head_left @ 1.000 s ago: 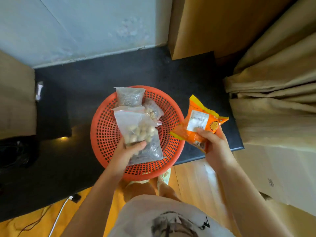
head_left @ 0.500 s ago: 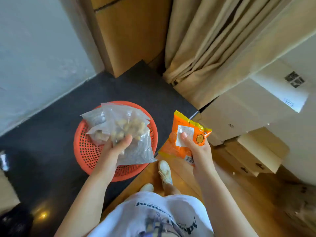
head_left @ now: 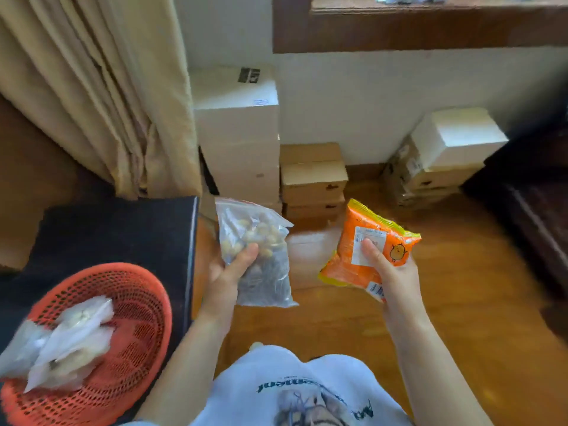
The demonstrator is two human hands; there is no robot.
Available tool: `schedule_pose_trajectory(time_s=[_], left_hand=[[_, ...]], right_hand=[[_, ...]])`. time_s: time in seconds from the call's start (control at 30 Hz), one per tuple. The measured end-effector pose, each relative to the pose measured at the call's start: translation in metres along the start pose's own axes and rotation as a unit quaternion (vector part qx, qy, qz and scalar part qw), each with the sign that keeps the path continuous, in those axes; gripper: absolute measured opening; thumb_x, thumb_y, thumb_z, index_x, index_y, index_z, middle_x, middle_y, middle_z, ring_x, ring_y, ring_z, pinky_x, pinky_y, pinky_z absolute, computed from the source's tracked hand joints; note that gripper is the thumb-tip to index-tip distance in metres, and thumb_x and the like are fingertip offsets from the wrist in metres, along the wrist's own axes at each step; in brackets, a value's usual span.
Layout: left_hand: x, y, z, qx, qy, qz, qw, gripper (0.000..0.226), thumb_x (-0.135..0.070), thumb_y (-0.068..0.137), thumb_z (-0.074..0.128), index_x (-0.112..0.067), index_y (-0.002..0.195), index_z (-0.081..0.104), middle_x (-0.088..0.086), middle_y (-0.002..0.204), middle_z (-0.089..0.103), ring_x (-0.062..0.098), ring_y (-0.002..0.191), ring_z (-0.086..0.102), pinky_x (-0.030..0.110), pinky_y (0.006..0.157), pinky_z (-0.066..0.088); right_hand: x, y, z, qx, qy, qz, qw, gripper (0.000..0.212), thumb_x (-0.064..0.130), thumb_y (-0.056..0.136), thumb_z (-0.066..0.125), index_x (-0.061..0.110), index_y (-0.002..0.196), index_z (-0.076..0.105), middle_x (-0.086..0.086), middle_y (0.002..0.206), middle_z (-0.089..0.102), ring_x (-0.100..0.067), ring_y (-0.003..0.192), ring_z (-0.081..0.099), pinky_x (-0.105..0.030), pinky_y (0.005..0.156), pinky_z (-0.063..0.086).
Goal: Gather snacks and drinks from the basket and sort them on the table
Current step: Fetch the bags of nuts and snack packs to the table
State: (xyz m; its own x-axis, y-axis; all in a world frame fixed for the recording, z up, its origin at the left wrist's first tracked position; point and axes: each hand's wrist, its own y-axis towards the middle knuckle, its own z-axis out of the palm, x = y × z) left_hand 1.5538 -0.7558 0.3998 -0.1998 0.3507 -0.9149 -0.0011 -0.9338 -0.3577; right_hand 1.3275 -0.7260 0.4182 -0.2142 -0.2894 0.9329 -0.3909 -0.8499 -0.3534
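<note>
Left hand (head_left: 226,272): closed round clear bags (head_left: 256,253), thumb across the front; held up over the floor, just right of the table edge.
Clear bags in left hand: at least two, one with pale round nuts in front, one with darker contents below; exact count cannot be told.
Right hand (head_left: 392,273): closed on one orange packet (head_left: 368,244), thumb on its white label; held over the floor, apart from the clear bags.
Orange packet: one; orange with yellow sealed edges, a small yellow chick cartoon at the right, a white printed sticker in the middle and a barcode patch near the lower edge. The writing is too blurred to read.
Basket (head_left: 135,290): one, red-orange plastic mesh, round, on the black table (head_left: 123,232) at lower left, well apart from both hands.
Bags left in basket (head_left: 67,342): a blurred heap of whitish clear bags, about three; exact count unsure.
Boxes: one tall white stack (head_left: 238,133) by the curtain (head_left: 101,87) with a dark printed patch on top, unreadable; one stack of about three brown cartons (head_left: 313,179) beside it; one white box (head_left: 458,133) on brown cartons further right.
Shirt (head_left: 295,392): white, with a dark printed graphic and lettering seen upside down, not legible.
Floor (head_left: 461,287): glossy wood.
</note>
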Motion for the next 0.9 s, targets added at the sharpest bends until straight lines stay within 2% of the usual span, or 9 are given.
schedule_pose_trajectory(time_s=[0.1, 0.23, 0.33, 0.4, 0.5, 0.6, 0.7, 0.8, 0.9], left_hand=[[0.018, -0.014, 0.083, 0.121, 0.026, -0.017, 0.992, 0.019, -0.036, 0.068, 0.072, -0.035, 0.088, 0.074, -0.006, 0.09, 0.076, 0.014, 0.085, 0.072, 0.027, 0.069, 0.055], [0.06, -0.06, 0.21, 0.264, 0.075, -0.046, 0.96, 0.028, -0.044, 0.062, 0.071, -0.032, 0.087, 0.074, -0.002, 0.089, 0.076, 0.018, 0.084, 0.073, 0.024, 0.065, 0.056], [0.103, -0.105, 0.299, 0.352, 0.122, -0.059, 0.926, 0.037, -0.045, 0.063, 0.07, -0.024, 0.094, 0.071, -0.002, 0.088, 0.075, 0.019, 0.084, 0.072, 0.024, 0.066, 0.055], [0.13, -0.136, 0.349, 0.398, 0.149, -0.068, 0.903, 0.033, -0.039, 0.068, 0.07, -0.024, 0.098, 0.067, -0.003, 0.088, 0.075, 0.017, 0.083, 0.072, 0.024, 0.065, 0.055], [0.156, -0.176, 0.403, 0.456, 0.183, -0.069, 0.868, 0.022, -0.039, 0.069, 0.069, -0.032, 0.09, 0.071, -0.006, 0.088, 0.075, 0.013, 0.083, 0.072, 0.023, 0.065, 0.055], [0.171, -0.204, 0.443, 0.503, 0.222, -0.076, 0.832, 0.028, -0.045, 0.067, 0.07, -0.034, 0.093, 0.071, -0.003, 0.095, 0.075, 0.017, 0.091, 0.071, 0.031, 0.075, 0.057], [0.187, -0.22, 0.478, 0.54, 0.259, -0.078, 0.797, 0.025, -0.042, 0.071, 0.069, -0.031, 0.094, 0.071, -0.001, 0.094, 0.075, 0.017, 0.089, 0.072, 0.028, 0.069, 0.056], [0.207, -0.235, 0.516, 0.552, 0.282, -0.091, 0.78, 0.018, -0.038, 0.073, 0.068, -0.03, 0.088, 0.073, 0.0, 0.088, 0.076, 0.017, 0.083, 0.073, 0.023, 0.061, 0.055], [0.231, -0.255, 0.563, 0.574, 0.304, -0.097, 0.754, 0.017, -0.037, 0.073, 0.067, -0.027, 0.085, 0.073, -0.001, 0.082, 0.076, 0.015, 0.077, 0.073, 0.027, 0.063, 0.055]], right_hand=[[-0.002, -0.023, -0.09, -0.086, 0.046, -0.015, 0.995, 0.028, 0.043, 0.06, 0.071, 0.034, 0.086, 0.068, 0.019, 0.08, 0.073, 0.0, 0.077, 0.07, -0.013, 0.052, 0.052], [-0.013, -0.071, -0.222, -0.228, 0.112, -0.024, 0.967, 0.038, 0.045, 0.06, 0.07, 0.029, 0.095, 0.067, 0.015, 0.084, 0.074, -0.003, 0.079, 0.071, -0.014, 0.053, 0.053], [-0.031, -0.115, -0.315, -0.336, 0.141, -0.021, 0.931, 0.063, 0.055, 0.054, 0.069, 0.028, 0.111, 0.062, 0.01, 0.097, 0.073, -0.011, 0.086, 0.071, -0.023, 0.064, 0.055], [-0.041, -0.144, -0.366, -0.399, 0.159, -0.017, 0.903, 0.063, 0.052, 0.056, 0.068, 0.027, 0.113, 0.061, 0.008, 0.101, 0.072, -0.012, 0.088, 0.07, -0.028, 0.07, 0.054], [-0.055, -0.182, -0.422, -0.458, 0.172, -0.023, 0.872, 0.042, 0.051, 0.057, 0.069, 0.034, 0.096, 0.067, 0.014, 0.09, 0.074, -0.008, 0.083, 0.071, -0.027, 0.067, 0.054], [-0.068, -0.213, -0.46, -0.499, 0.182, -0.02, 0.847, 0.031, 0.057, 0.056, 0.067, 0.046, 0.086, 0.068, 0.022, 0.086, 0.073, -0.004, 0.081, 0.071, -0.023, 0.063, 0.053], [-0.08, -0.232, -0.487, -0.539, 0.203, -0.028, 0.817, 0.023, 0.052, 0.062, 0.065, 0.045, 0.084, 0.068, 0.024, 0.082, 0.072, 0.002, 0.077, 0.069, -0.013, 0.055, 0.05], [-0.089, -0.244, -0.513, -0.579, 0.227, -0.04, 0.782, 0.016, 0.045, 0.066, 0.065, 0.045, 0.081, 0.068, 0.024, 0.08, 0.072, 0.005, 0.075, 0.069, -0.009, 0.051, 0.049], [-0.093, -0.251, -0.55, -0.604, 0.228, -0.041, 0.763, 0.017, 0.047, 0.066, 0.063, 0.047, 0.083, 0.066, 0.029, 0.079, 0.07, 0.009, 0.076, 0.066, -0.007, 0.05, 0.048]])
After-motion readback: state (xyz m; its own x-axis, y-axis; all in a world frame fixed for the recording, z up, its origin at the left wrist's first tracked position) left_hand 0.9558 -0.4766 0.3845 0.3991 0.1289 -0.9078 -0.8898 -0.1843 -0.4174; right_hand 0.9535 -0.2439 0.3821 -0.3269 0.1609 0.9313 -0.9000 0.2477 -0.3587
